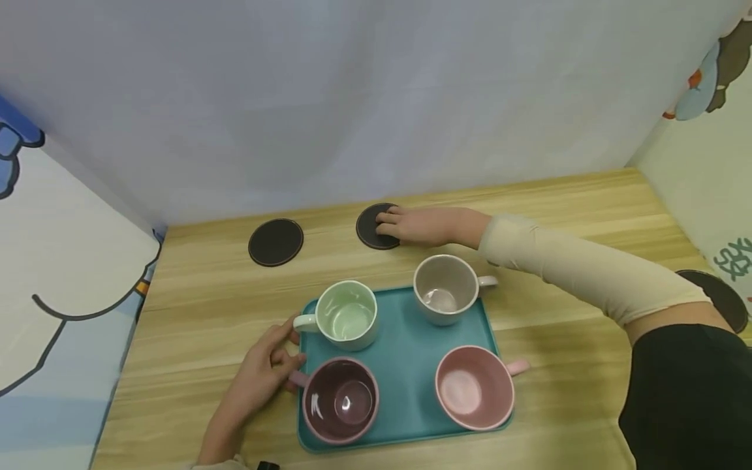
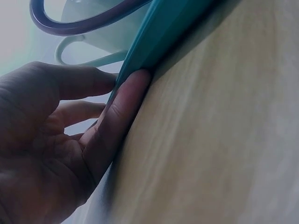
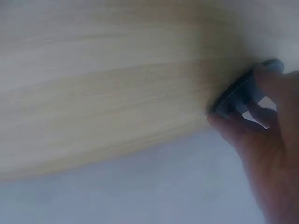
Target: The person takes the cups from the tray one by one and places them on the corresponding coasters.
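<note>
My left hand (image 1: 258,372) pinches the left edge of a teal tray (image 1: 405,365); in the left wrist view a finger (image 2: 124,100) goes beneath the rim. Four-sided and low, the tray bears a light green mug (image 1: 346,316), a beige mug (image 1: 444,290), a dark purple mug (image 1: 341,401) and a pink mug (image 1: 472,388), all upright. Beyond it, my right hand (image 1: 425,225) reaches over a round black coaster (image 1: 369,228) on the table. Its thumb and fingers hold that coaster by the edges in the right wrist view, covering part of it.
Another black coaster (image 1: 276,242) lies to the left along the back of the wooden table (image 1: 200,294). A third coaster (image 1: 717,299) is at the far right, partly behind the right arm. A pale wall (image 1: 352,117) closes off the back, with printed panels at both sides.
</note>
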A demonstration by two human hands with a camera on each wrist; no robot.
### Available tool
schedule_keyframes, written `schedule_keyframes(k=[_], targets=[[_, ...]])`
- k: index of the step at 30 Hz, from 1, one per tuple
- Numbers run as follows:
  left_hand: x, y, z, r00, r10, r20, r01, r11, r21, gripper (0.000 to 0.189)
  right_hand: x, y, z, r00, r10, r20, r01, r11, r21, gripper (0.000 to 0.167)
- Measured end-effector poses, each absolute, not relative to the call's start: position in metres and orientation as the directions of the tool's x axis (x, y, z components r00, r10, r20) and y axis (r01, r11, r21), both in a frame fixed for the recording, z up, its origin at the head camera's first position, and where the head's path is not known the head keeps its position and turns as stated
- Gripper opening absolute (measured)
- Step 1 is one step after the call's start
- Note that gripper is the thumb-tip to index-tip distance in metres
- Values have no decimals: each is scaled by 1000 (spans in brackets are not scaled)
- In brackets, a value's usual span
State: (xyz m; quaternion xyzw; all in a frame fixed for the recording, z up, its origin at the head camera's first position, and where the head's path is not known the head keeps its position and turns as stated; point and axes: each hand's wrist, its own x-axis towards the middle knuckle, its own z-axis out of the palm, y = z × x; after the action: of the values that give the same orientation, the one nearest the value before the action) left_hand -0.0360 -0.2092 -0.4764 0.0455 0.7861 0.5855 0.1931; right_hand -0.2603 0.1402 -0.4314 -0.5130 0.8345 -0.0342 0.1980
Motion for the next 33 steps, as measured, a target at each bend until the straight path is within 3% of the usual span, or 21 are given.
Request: schedule_keyframes(k=[6, 24, 33], targets=[[-35, -210, -476, -921, 283, -269, -175, 316, 933, 74, -268, 129, -431, -345, -901, -265, -891, 403, -210, 47], [-32, -208, -475, -923, 290, -252, -151, 329, 932, 74, -277, 100, -420, -300, -898, -322, -887, 387, -251, 48], [-31, -205, -475, -916, 303, -262, -159, 327, 931, 74, -271, 113, -422, -343, -890, -299, -904, 400, -151, 53]])
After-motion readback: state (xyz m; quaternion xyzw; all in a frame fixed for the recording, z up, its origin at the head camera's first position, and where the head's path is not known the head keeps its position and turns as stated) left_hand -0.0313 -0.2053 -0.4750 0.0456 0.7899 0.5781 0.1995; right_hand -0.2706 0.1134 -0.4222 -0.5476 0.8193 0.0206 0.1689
